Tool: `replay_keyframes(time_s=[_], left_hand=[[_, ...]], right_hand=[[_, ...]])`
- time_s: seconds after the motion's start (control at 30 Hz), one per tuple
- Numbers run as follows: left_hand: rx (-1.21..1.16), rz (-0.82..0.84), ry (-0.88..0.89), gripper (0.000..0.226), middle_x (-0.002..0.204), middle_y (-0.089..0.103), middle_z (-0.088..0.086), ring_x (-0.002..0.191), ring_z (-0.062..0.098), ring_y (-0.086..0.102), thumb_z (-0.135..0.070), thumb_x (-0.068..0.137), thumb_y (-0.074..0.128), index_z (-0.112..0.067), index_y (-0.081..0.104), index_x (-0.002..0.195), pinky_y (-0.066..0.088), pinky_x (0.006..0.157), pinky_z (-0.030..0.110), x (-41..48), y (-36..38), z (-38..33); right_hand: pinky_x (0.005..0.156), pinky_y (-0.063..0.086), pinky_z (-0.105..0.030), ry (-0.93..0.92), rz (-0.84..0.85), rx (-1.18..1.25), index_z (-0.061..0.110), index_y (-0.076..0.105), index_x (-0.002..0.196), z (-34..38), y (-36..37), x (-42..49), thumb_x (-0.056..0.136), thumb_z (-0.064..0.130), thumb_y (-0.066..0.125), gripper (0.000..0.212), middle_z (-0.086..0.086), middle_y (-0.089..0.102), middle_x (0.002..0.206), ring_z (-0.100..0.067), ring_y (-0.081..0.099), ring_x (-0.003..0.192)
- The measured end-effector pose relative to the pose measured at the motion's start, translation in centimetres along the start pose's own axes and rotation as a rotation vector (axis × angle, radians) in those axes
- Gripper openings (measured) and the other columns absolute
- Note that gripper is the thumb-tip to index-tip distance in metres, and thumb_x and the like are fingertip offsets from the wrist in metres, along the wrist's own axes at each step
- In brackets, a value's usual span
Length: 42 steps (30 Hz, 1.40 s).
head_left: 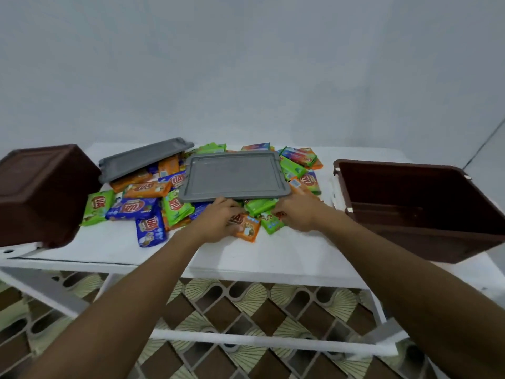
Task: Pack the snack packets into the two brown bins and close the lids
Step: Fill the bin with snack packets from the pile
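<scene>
Nearest on the counter [109,248], our left hand [218,218] has its grip pinched on an orange packet [248,229]. Our right hand [299,212], at its 3 o'clock, touches a green packet [270,225], but whether its grip is closed we cannot tell. Beyond, snack packets [134,208] lie under two grey lids [235,176], with the tipped bin [41,190] at 9 o'clock and the open bin [396,167] at 3.

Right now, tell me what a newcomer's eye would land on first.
A bright heap of snack packets covers the middle of the white table, a grey lid lying on top. An open brown bin stands at the right; a tipped brown bin sits at the left edge.
</scene>
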<state>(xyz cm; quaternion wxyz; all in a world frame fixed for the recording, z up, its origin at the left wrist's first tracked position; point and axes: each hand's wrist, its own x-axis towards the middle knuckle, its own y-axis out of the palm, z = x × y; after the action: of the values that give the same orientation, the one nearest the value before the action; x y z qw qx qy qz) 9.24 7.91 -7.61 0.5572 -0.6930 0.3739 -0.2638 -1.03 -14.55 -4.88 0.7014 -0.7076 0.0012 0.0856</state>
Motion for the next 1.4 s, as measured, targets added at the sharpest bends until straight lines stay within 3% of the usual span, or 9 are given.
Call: replay_keyframes(time_s=[0.2,0.4,0.53,0.6,0.7,0.87,1.0,1.17,1.4], left_hand=[[-0.047,0.062,-0.007,0.056,0.119,0.047,0.001,0.113,0.02,0.041,-0.043,0.083,0.07,-0.027,0.052,0.134,0.037,0.096,0.04,0.0,-0.4,0.9],[-0.354,0.134,-0.045,0.028,0.095,0.068,0.003,0.084,0.022,0.063,-0.032,0.082,0.075,-0.015,0.064,0.102,0.049,0.073,0.034,-0.5,-2.3,1.9],[-0.504,0.212,-0.076,0.024,0.103,0.071,0.011,0.094,0.029,0.066,-0.027,0.088,0.07,-0.014,0.066,0.108,0.052,0.085,0.044,-0.8,-2.7,2.3],[-0.565,0.236,-0.096,0.022,0.104,0.071,0.011,0.097,0.03,0.066,-0.028,0.09,0.067,-0.016,0.066,0.107,0.051,0.089,0.046,-0.7,-2.9,2.3],[-0.634,0.261,-0.125,0.016,0.105,0.072,0.007,0.098,0.027,0.068,-0.024,0.091,0.065,-0.015,0.065,0.104,0.052,0.089,0.042,-0.3,-3.8,2.0],[-0.637,0.267,-0.092,0.018,0.103,0.074,0.002,0.093,0.02,0.07,-0.021,0.091,0.066,-0.013,0.064,0.106,0.056,0.086,0.037,1.3,-6.2,0.5],[-0.631,0.219,-0.046,0.017,0.101,0.074,0.004,0.09,0.022,0.071,-0.019,0.09,0.067,-0.01,0.064,0.104,0.056,0.08,0.036,3.4,-8.4,-2.2],[-0.602,0.125,0.03,0.008,0.093,0.072,-0.002,0.085,0.017,0.067,-0.026,0.086,0.071,-0.025,0.066,0.092,0.052,0.077,0.032,7.9,-11.1,-8.5],[-0.556,0.176,0.168,0.012,0.089,0.071,0.005,0.071,0.013,0.062,-0.01,0.092,0.063,-0.006,0.064,0.104,0.049,0.064,0.026,14.7,-11.5,-20.8]], right_hand=[[0.112,0.029,-0.039,0.091,-0.019,0.053,0.018,0.051,0.139,0.9,1.9,0.2,0.087,0.023,0.062,0.054,-0.006,0.044,0.145,-0.027,0.031,0.139],[0.102,0.042,-0.039,0.212,0.131,0.157,0.023,0.047,0.13,0.3,1.3,1.1,0.079,0.034,0.074,0.059,-0.006,0.042,0.139,-0.024,0.041,0.126],[0.095,0.037,-0.028,0.223,0.191,0.202,0.015,0.046,0.137,0.3,1.1,1.3,0.078,0.037,0.076,0.07,-0.004,0.045,0.14,-0.024,0.045,0.126],[0.097,0.042,-0.031,0.208,0.188,0.258,0.013,0.053,0.131,0.1,1.2,1.4,0.079,0.035,0.076,0.061,-0.004,0.053,0.133,-0.024,0.049,0.121],[0.069,0.044,-0.025,0.183,0.198,0.288,0.015,0.058,0.108,0.1,-0.7,1.3,0.085,0.032,0.071,0.032,0.0,0.058,0.101,-0.022,0.059,0.097],[0.075,0.055,-0.038,0.172,0.087,0.483,0.031,0.052,0.113,-1.3,-6.7,-0.6,0.074,0.02,0.077,0.048,-0.005,0.06,0.109,-0.024,0.062,0.095],[0.059,0.047,-0.031,0.202,-0.037,0.64,0.02,0.066,0.092,-4.6,-11.6,-3.6,0.072,0.006,0.077,0.027,-0.012,0.06,0.077,-0.023,0.056,0.067],[0.058,0.042,-0.031,0.366,-0.073,0.867,0.006,0.063,0.095,-12.1,-13.2,-8.9,0.08,-0.008,0.063,0.021,-0.013,0.065,0.081,-0.025,0.057,0.071],[0.059,0.051,-0.026,0.491,0.064,0.626,0.009,0.071,0.098,-22.2,-11.5,-15.6,0.086,0.003,0.066,0.015,-0.011,0.073,0.09,-0.017,0.066,0.072]])
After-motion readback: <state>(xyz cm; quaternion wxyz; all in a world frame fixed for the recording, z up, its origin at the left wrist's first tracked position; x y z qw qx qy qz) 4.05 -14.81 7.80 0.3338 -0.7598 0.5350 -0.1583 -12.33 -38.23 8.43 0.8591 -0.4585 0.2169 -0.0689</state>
